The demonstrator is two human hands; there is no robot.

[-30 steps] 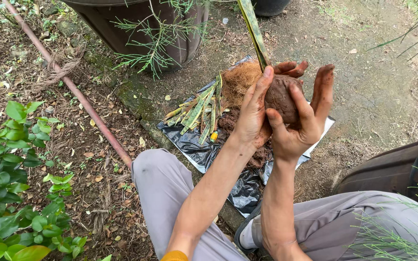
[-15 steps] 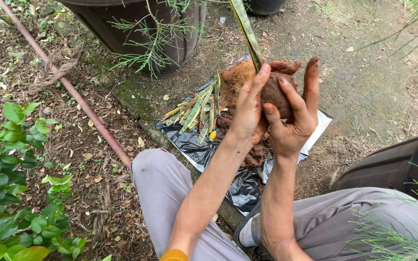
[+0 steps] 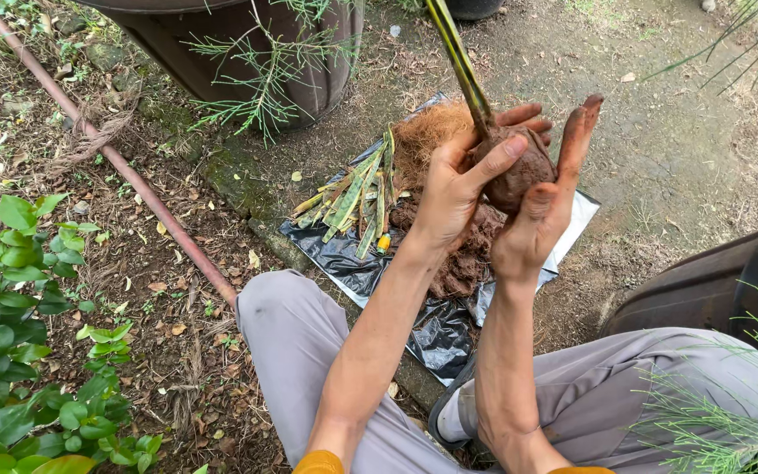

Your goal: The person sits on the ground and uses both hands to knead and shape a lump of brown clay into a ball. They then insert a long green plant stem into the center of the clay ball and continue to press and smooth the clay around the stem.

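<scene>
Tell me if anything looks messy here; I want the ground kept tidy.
Mostly contained: loose brown soil and cut stalks lie on the black plastic sheet. Both hands, left hand and right hand, are dirt-smeared around the root ball.

Bare forearms, grey trousers, soil on the fingers

The left hand (image 3: pixel 451 189) and right hand (image 3: pixel 541 211) are bare and smeared with brown dirt; orange sleeve cuffs (image 3: pixel 319 462) show at the lower edge, and light grey trousers (image 3: pixel 296 342) cover both legs.
</scene>
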